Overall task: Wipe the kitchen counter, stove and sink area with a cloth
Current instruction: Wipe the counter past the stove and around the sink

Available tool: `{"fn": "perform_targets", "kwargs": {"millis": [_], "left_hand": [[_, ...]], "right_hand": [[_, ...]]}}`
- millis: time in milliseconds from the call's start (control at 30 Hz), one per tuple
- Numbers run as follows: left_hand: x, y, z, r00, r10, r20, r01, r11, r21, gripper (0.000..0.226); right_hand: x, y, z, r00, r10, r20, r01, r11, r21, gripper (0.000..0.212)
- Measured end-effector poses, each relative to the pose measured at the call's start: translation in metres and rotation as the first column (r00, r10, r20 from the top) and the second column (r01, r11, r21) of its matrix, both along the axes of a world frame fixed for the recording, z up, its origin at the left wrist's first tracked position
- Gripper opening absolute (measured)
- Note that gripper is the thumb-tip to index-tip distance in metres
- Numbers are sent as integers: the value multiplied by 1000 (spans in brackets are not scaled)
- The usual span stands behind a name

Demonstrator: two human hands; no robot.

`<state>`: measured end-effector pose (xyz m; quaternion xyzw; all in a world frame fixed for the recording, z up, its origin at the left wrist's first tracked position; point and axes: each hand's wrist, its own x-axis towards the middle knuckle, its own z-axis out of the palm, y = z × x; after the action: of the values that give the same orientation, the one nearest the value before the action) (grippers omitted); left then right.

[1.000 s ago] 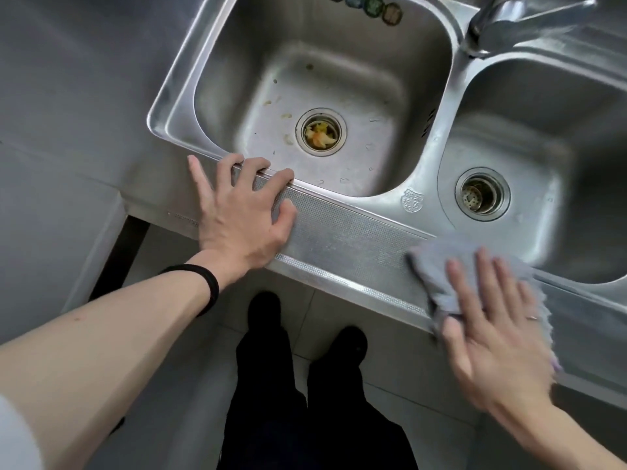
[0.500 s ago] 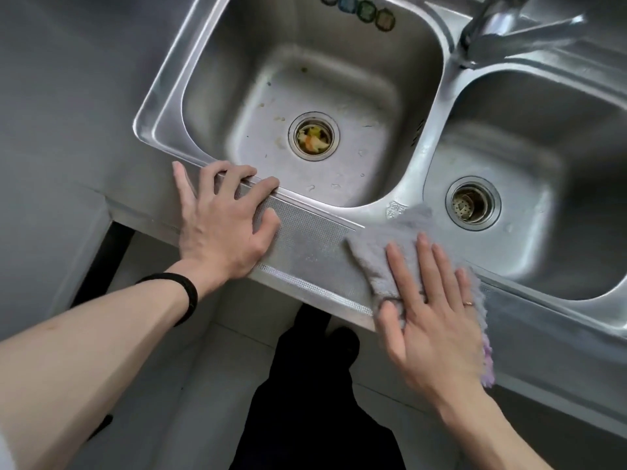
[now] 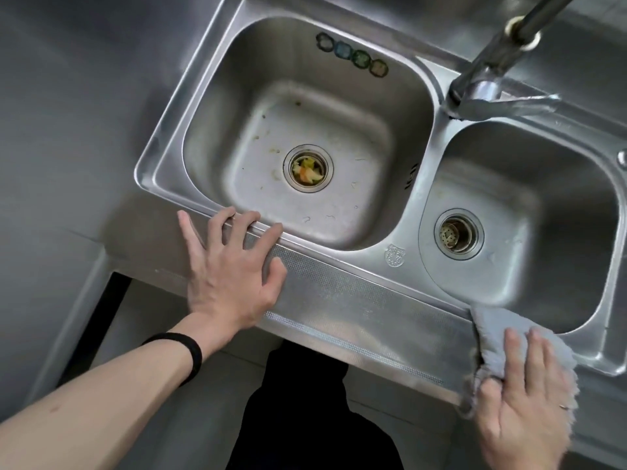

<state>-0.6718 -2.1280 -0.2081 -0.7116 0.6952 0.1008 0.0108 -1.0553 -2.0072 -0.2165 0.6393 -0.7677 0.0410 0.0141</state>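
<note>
The grey, fluffy microfibre cloth [image 3: 490,329] lies on the front ledge of the double-bowl stainless steel sink [image 3: 419,198], at the near edge of the right bowl [image 3: 559,184]. Its far corner touches that bowl's rim, and its near side hangs a little over the ledge's front edge. The right hand [image 3: 524,401] lies flat on top of the cloth with its fingers straight and close together, pressing it down. The thumb sits at the cloth's left edge, where the fabric bunches up. A thin ring [image 3: 563,407] shows on one finger.

The left hand [image 3: 230,276] rests well apart from the cloth, on the textured metal strip [image 3: 356,300] that runs along the front ledge. Its fingers are spread and hold nothing, and the fingertips reach the near rim of the left bowl [image 3: 217,106]. A black band [image 3: 185,354] circles that wrist.

The left bowl's round drain [image 3: 307,168] holds yellow and orange food scraps, and small specks and smears dot the floor around it. Four small coloured stickers [image 3: 353,58] sit in a row on its far wall. The right bowl's drain strainer [image 3: 458,234] looks bare. A stamped emblem [image 3: 395,255] marks the metal between the bowls. The chrome faucet [image 3: 492,72] rises behind the divider. A grey countertop [image 3: 68,137] surrounds the sink on the left, and dark trousers [image 3: 305,422] show below the ledge.
</note>
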Motion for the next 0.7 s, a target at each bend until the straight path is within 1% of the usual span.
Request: {"fn": "perform_targets", "kwargs": {"millis": [67, 167, 267, 367, 467, 533, 600, 700], "left_hand": [[0, -1, 0, 1000, -1, 5, 1, 1000, 8, 53], [-1, -1, 1, 1000, 2, -1, -2, 1000, 2, 53], [-2, -1, 1, 1000, 2, -16, -2, 1000, -23, 52], [-2, -1, 0, 1000, -1, -3, 0, 1000, -27, 53], [-3, -2, 2, 1000, -2, 5, 2, 1000, 13, 54], [-6, 1, 5, 999, 30, -13, -29, 999, 27, 55], [-18, 2, 10, 997, 37, -61, -37, 999, 3, 56], [-65, 5, 22, 986, -63, -157, 53, 996, -70, 61]], "right_hand": [[31, -9, 2, 997, 62, 39, -64, 997, 49, 72], [99, -26, 4, 984, 144, 102, -155, 982, 111, 75], [164, -46, 4, 964, 197, 178, -222, 966, 134, 78], [192, -59, 0, 941, 260, 217, -296, 943, 152, 79], [181, -58, -2, 919, 313, 237, -346, 932, 111, 76], [160, -51, -4, 910, 344, 232, -372, 924, 91, 76], [132, -43, -4, 920, 323, 223, -347, 934, 80, 75], [80, -32, 0, 939, 276, 206, -302, 947, 105, 74]]}}
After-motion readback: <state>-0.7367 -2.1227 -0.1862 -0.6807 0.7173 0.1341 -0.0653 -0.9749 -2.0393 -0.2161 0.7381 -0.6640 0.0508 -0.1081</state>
